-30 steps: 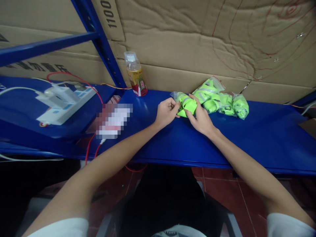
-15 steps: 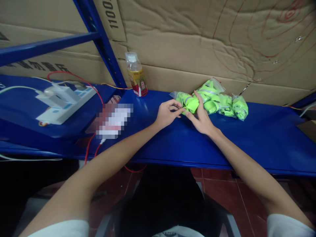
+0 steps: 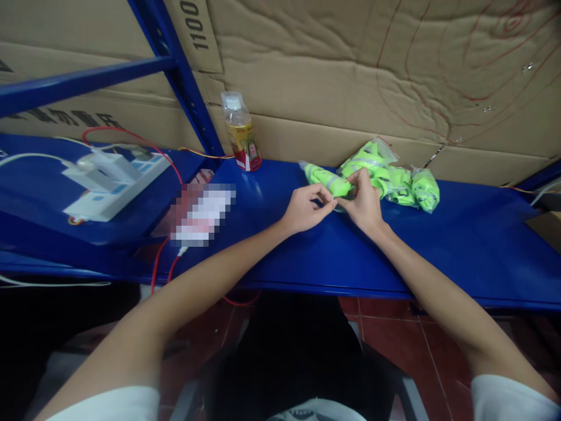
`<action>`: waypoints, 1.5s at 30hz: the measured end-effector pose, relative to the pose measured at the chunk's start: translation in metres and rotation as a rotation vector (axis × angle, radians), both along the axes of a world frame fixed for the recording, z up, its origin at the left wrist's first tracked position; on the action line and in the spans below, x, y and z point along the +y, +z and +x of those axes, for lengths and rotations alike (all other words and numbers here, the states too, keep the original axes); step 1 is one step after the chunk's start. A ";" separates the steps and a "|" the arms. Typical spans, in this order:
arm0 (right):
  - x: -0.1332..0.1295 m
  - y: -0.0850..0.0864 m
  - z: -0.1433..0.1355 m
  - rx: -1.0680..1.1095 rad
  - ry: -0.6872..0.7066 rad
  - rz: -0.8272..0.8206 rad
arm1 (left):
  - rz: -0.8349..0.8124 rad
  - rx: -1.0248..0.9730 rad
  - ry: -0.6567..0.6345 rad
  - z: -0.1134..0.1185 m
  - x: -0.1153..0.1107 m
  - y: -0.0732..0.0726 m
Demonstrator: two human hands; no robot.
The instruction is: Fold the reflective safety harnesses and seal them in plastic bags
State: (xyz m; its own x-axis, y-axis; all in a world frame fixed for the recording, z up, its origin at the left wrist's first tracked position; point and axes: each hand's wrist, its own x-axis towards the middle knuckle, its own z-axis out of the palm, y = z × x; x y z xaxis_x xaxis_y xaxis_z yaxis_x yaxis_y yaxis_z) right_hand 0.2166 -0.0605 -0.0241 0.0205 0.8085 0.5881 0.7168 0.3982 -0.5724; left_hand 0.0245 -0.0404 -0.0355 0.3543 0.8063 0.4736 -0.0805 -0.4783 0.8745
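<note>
A clear plastic bag with a neon-green, grey-striped bundle (image 3: pixel 326 179) inside lies on the blue shelf top (image 3: pixel 464 234). My left hand (image 3: pixel 307 207) pinches the near edge of this bag, thumb and fingertips together. Close beside it, my right hand (image 3: pixel 363 202) grips the bag's right end, its thumb almost touching the left fingertips. Behind and right of my hands sit more bagged neon-green bundles (image 3: pixel 425 190), partly covered by my right hand.
A bottle (image 3: pixel 242 137) with a yellow and red label stands at the back. On the left are a white power strip (image 3: pixel 109 196) with plugs, red cables and a blurred-out item (image 3: pixel 204 216). Cardboard (image 3: pixel 307 76) rises behind, beside a blue metal post (image 3: pixel 188 99).
Both hands have shifted slightly right and nearer to me. The right fingers, stretched over the bundle before, are now curled in at the bag's end, and more of the bundle shows.
</note>
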 end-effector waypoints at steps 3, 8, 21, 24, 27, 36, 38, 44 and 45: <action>-0.002 0.003 -0.003 -0.072 0.035 0.009 | -0.011 -0.032 0.029 0.005 0.001 -0.004; -0.006 0.006 -0.009 -0.011 0.219 -0.028 | -0.035 -0.087 0.125 0.000 0.010 -0.005; 0.013 -0.008 -0.002 0.276 0.059 -0.016 | 0.396 0.151 -0.013 -0.002 -0.010 0.006; 0.016 -0.015 -0.011 0.483 0.129 -0.137 | 0.481 0.244 0.092 -0.003 -0.008 0.009; 0.016 -0.018 -0.018 0.694 0.187 -0.372 | 0.556 0.366 0.206 -0.006 -0.003 0.010; 0.015 -0.010 0.007 0.512 0.149 -0.289 | 0.551 0.414 0.169 -0.035 0.047 -0.002; 0.014 -0.006 0.014 0.263 0.200 -0.222 | 0.537 0.368 0.131 -0.040 0.054 -0.003; 0.004 0.011 0.023 -0.089 0.191 0.026 | 0.372 0.066 0.186 -0.035 0.038 0.009; 0.003 0.014 0.022 -0.043 0.167 0.059 | 0.362 0.040 0.200 -0.033 0.033 0.012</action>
State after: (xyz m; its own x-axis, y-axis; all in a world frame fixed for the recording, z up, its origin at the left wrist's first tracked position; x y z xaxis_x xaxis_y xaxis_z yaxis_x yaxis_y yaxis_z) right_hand 0.2387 -0.0576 -0.0100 -0.1371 0.7628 0.6320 0.6616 0.5453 -0.5147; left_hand -0.0084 -0.0072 -0.0232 0.2311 0.6454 0.7280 0.0761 -0.7580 0.6478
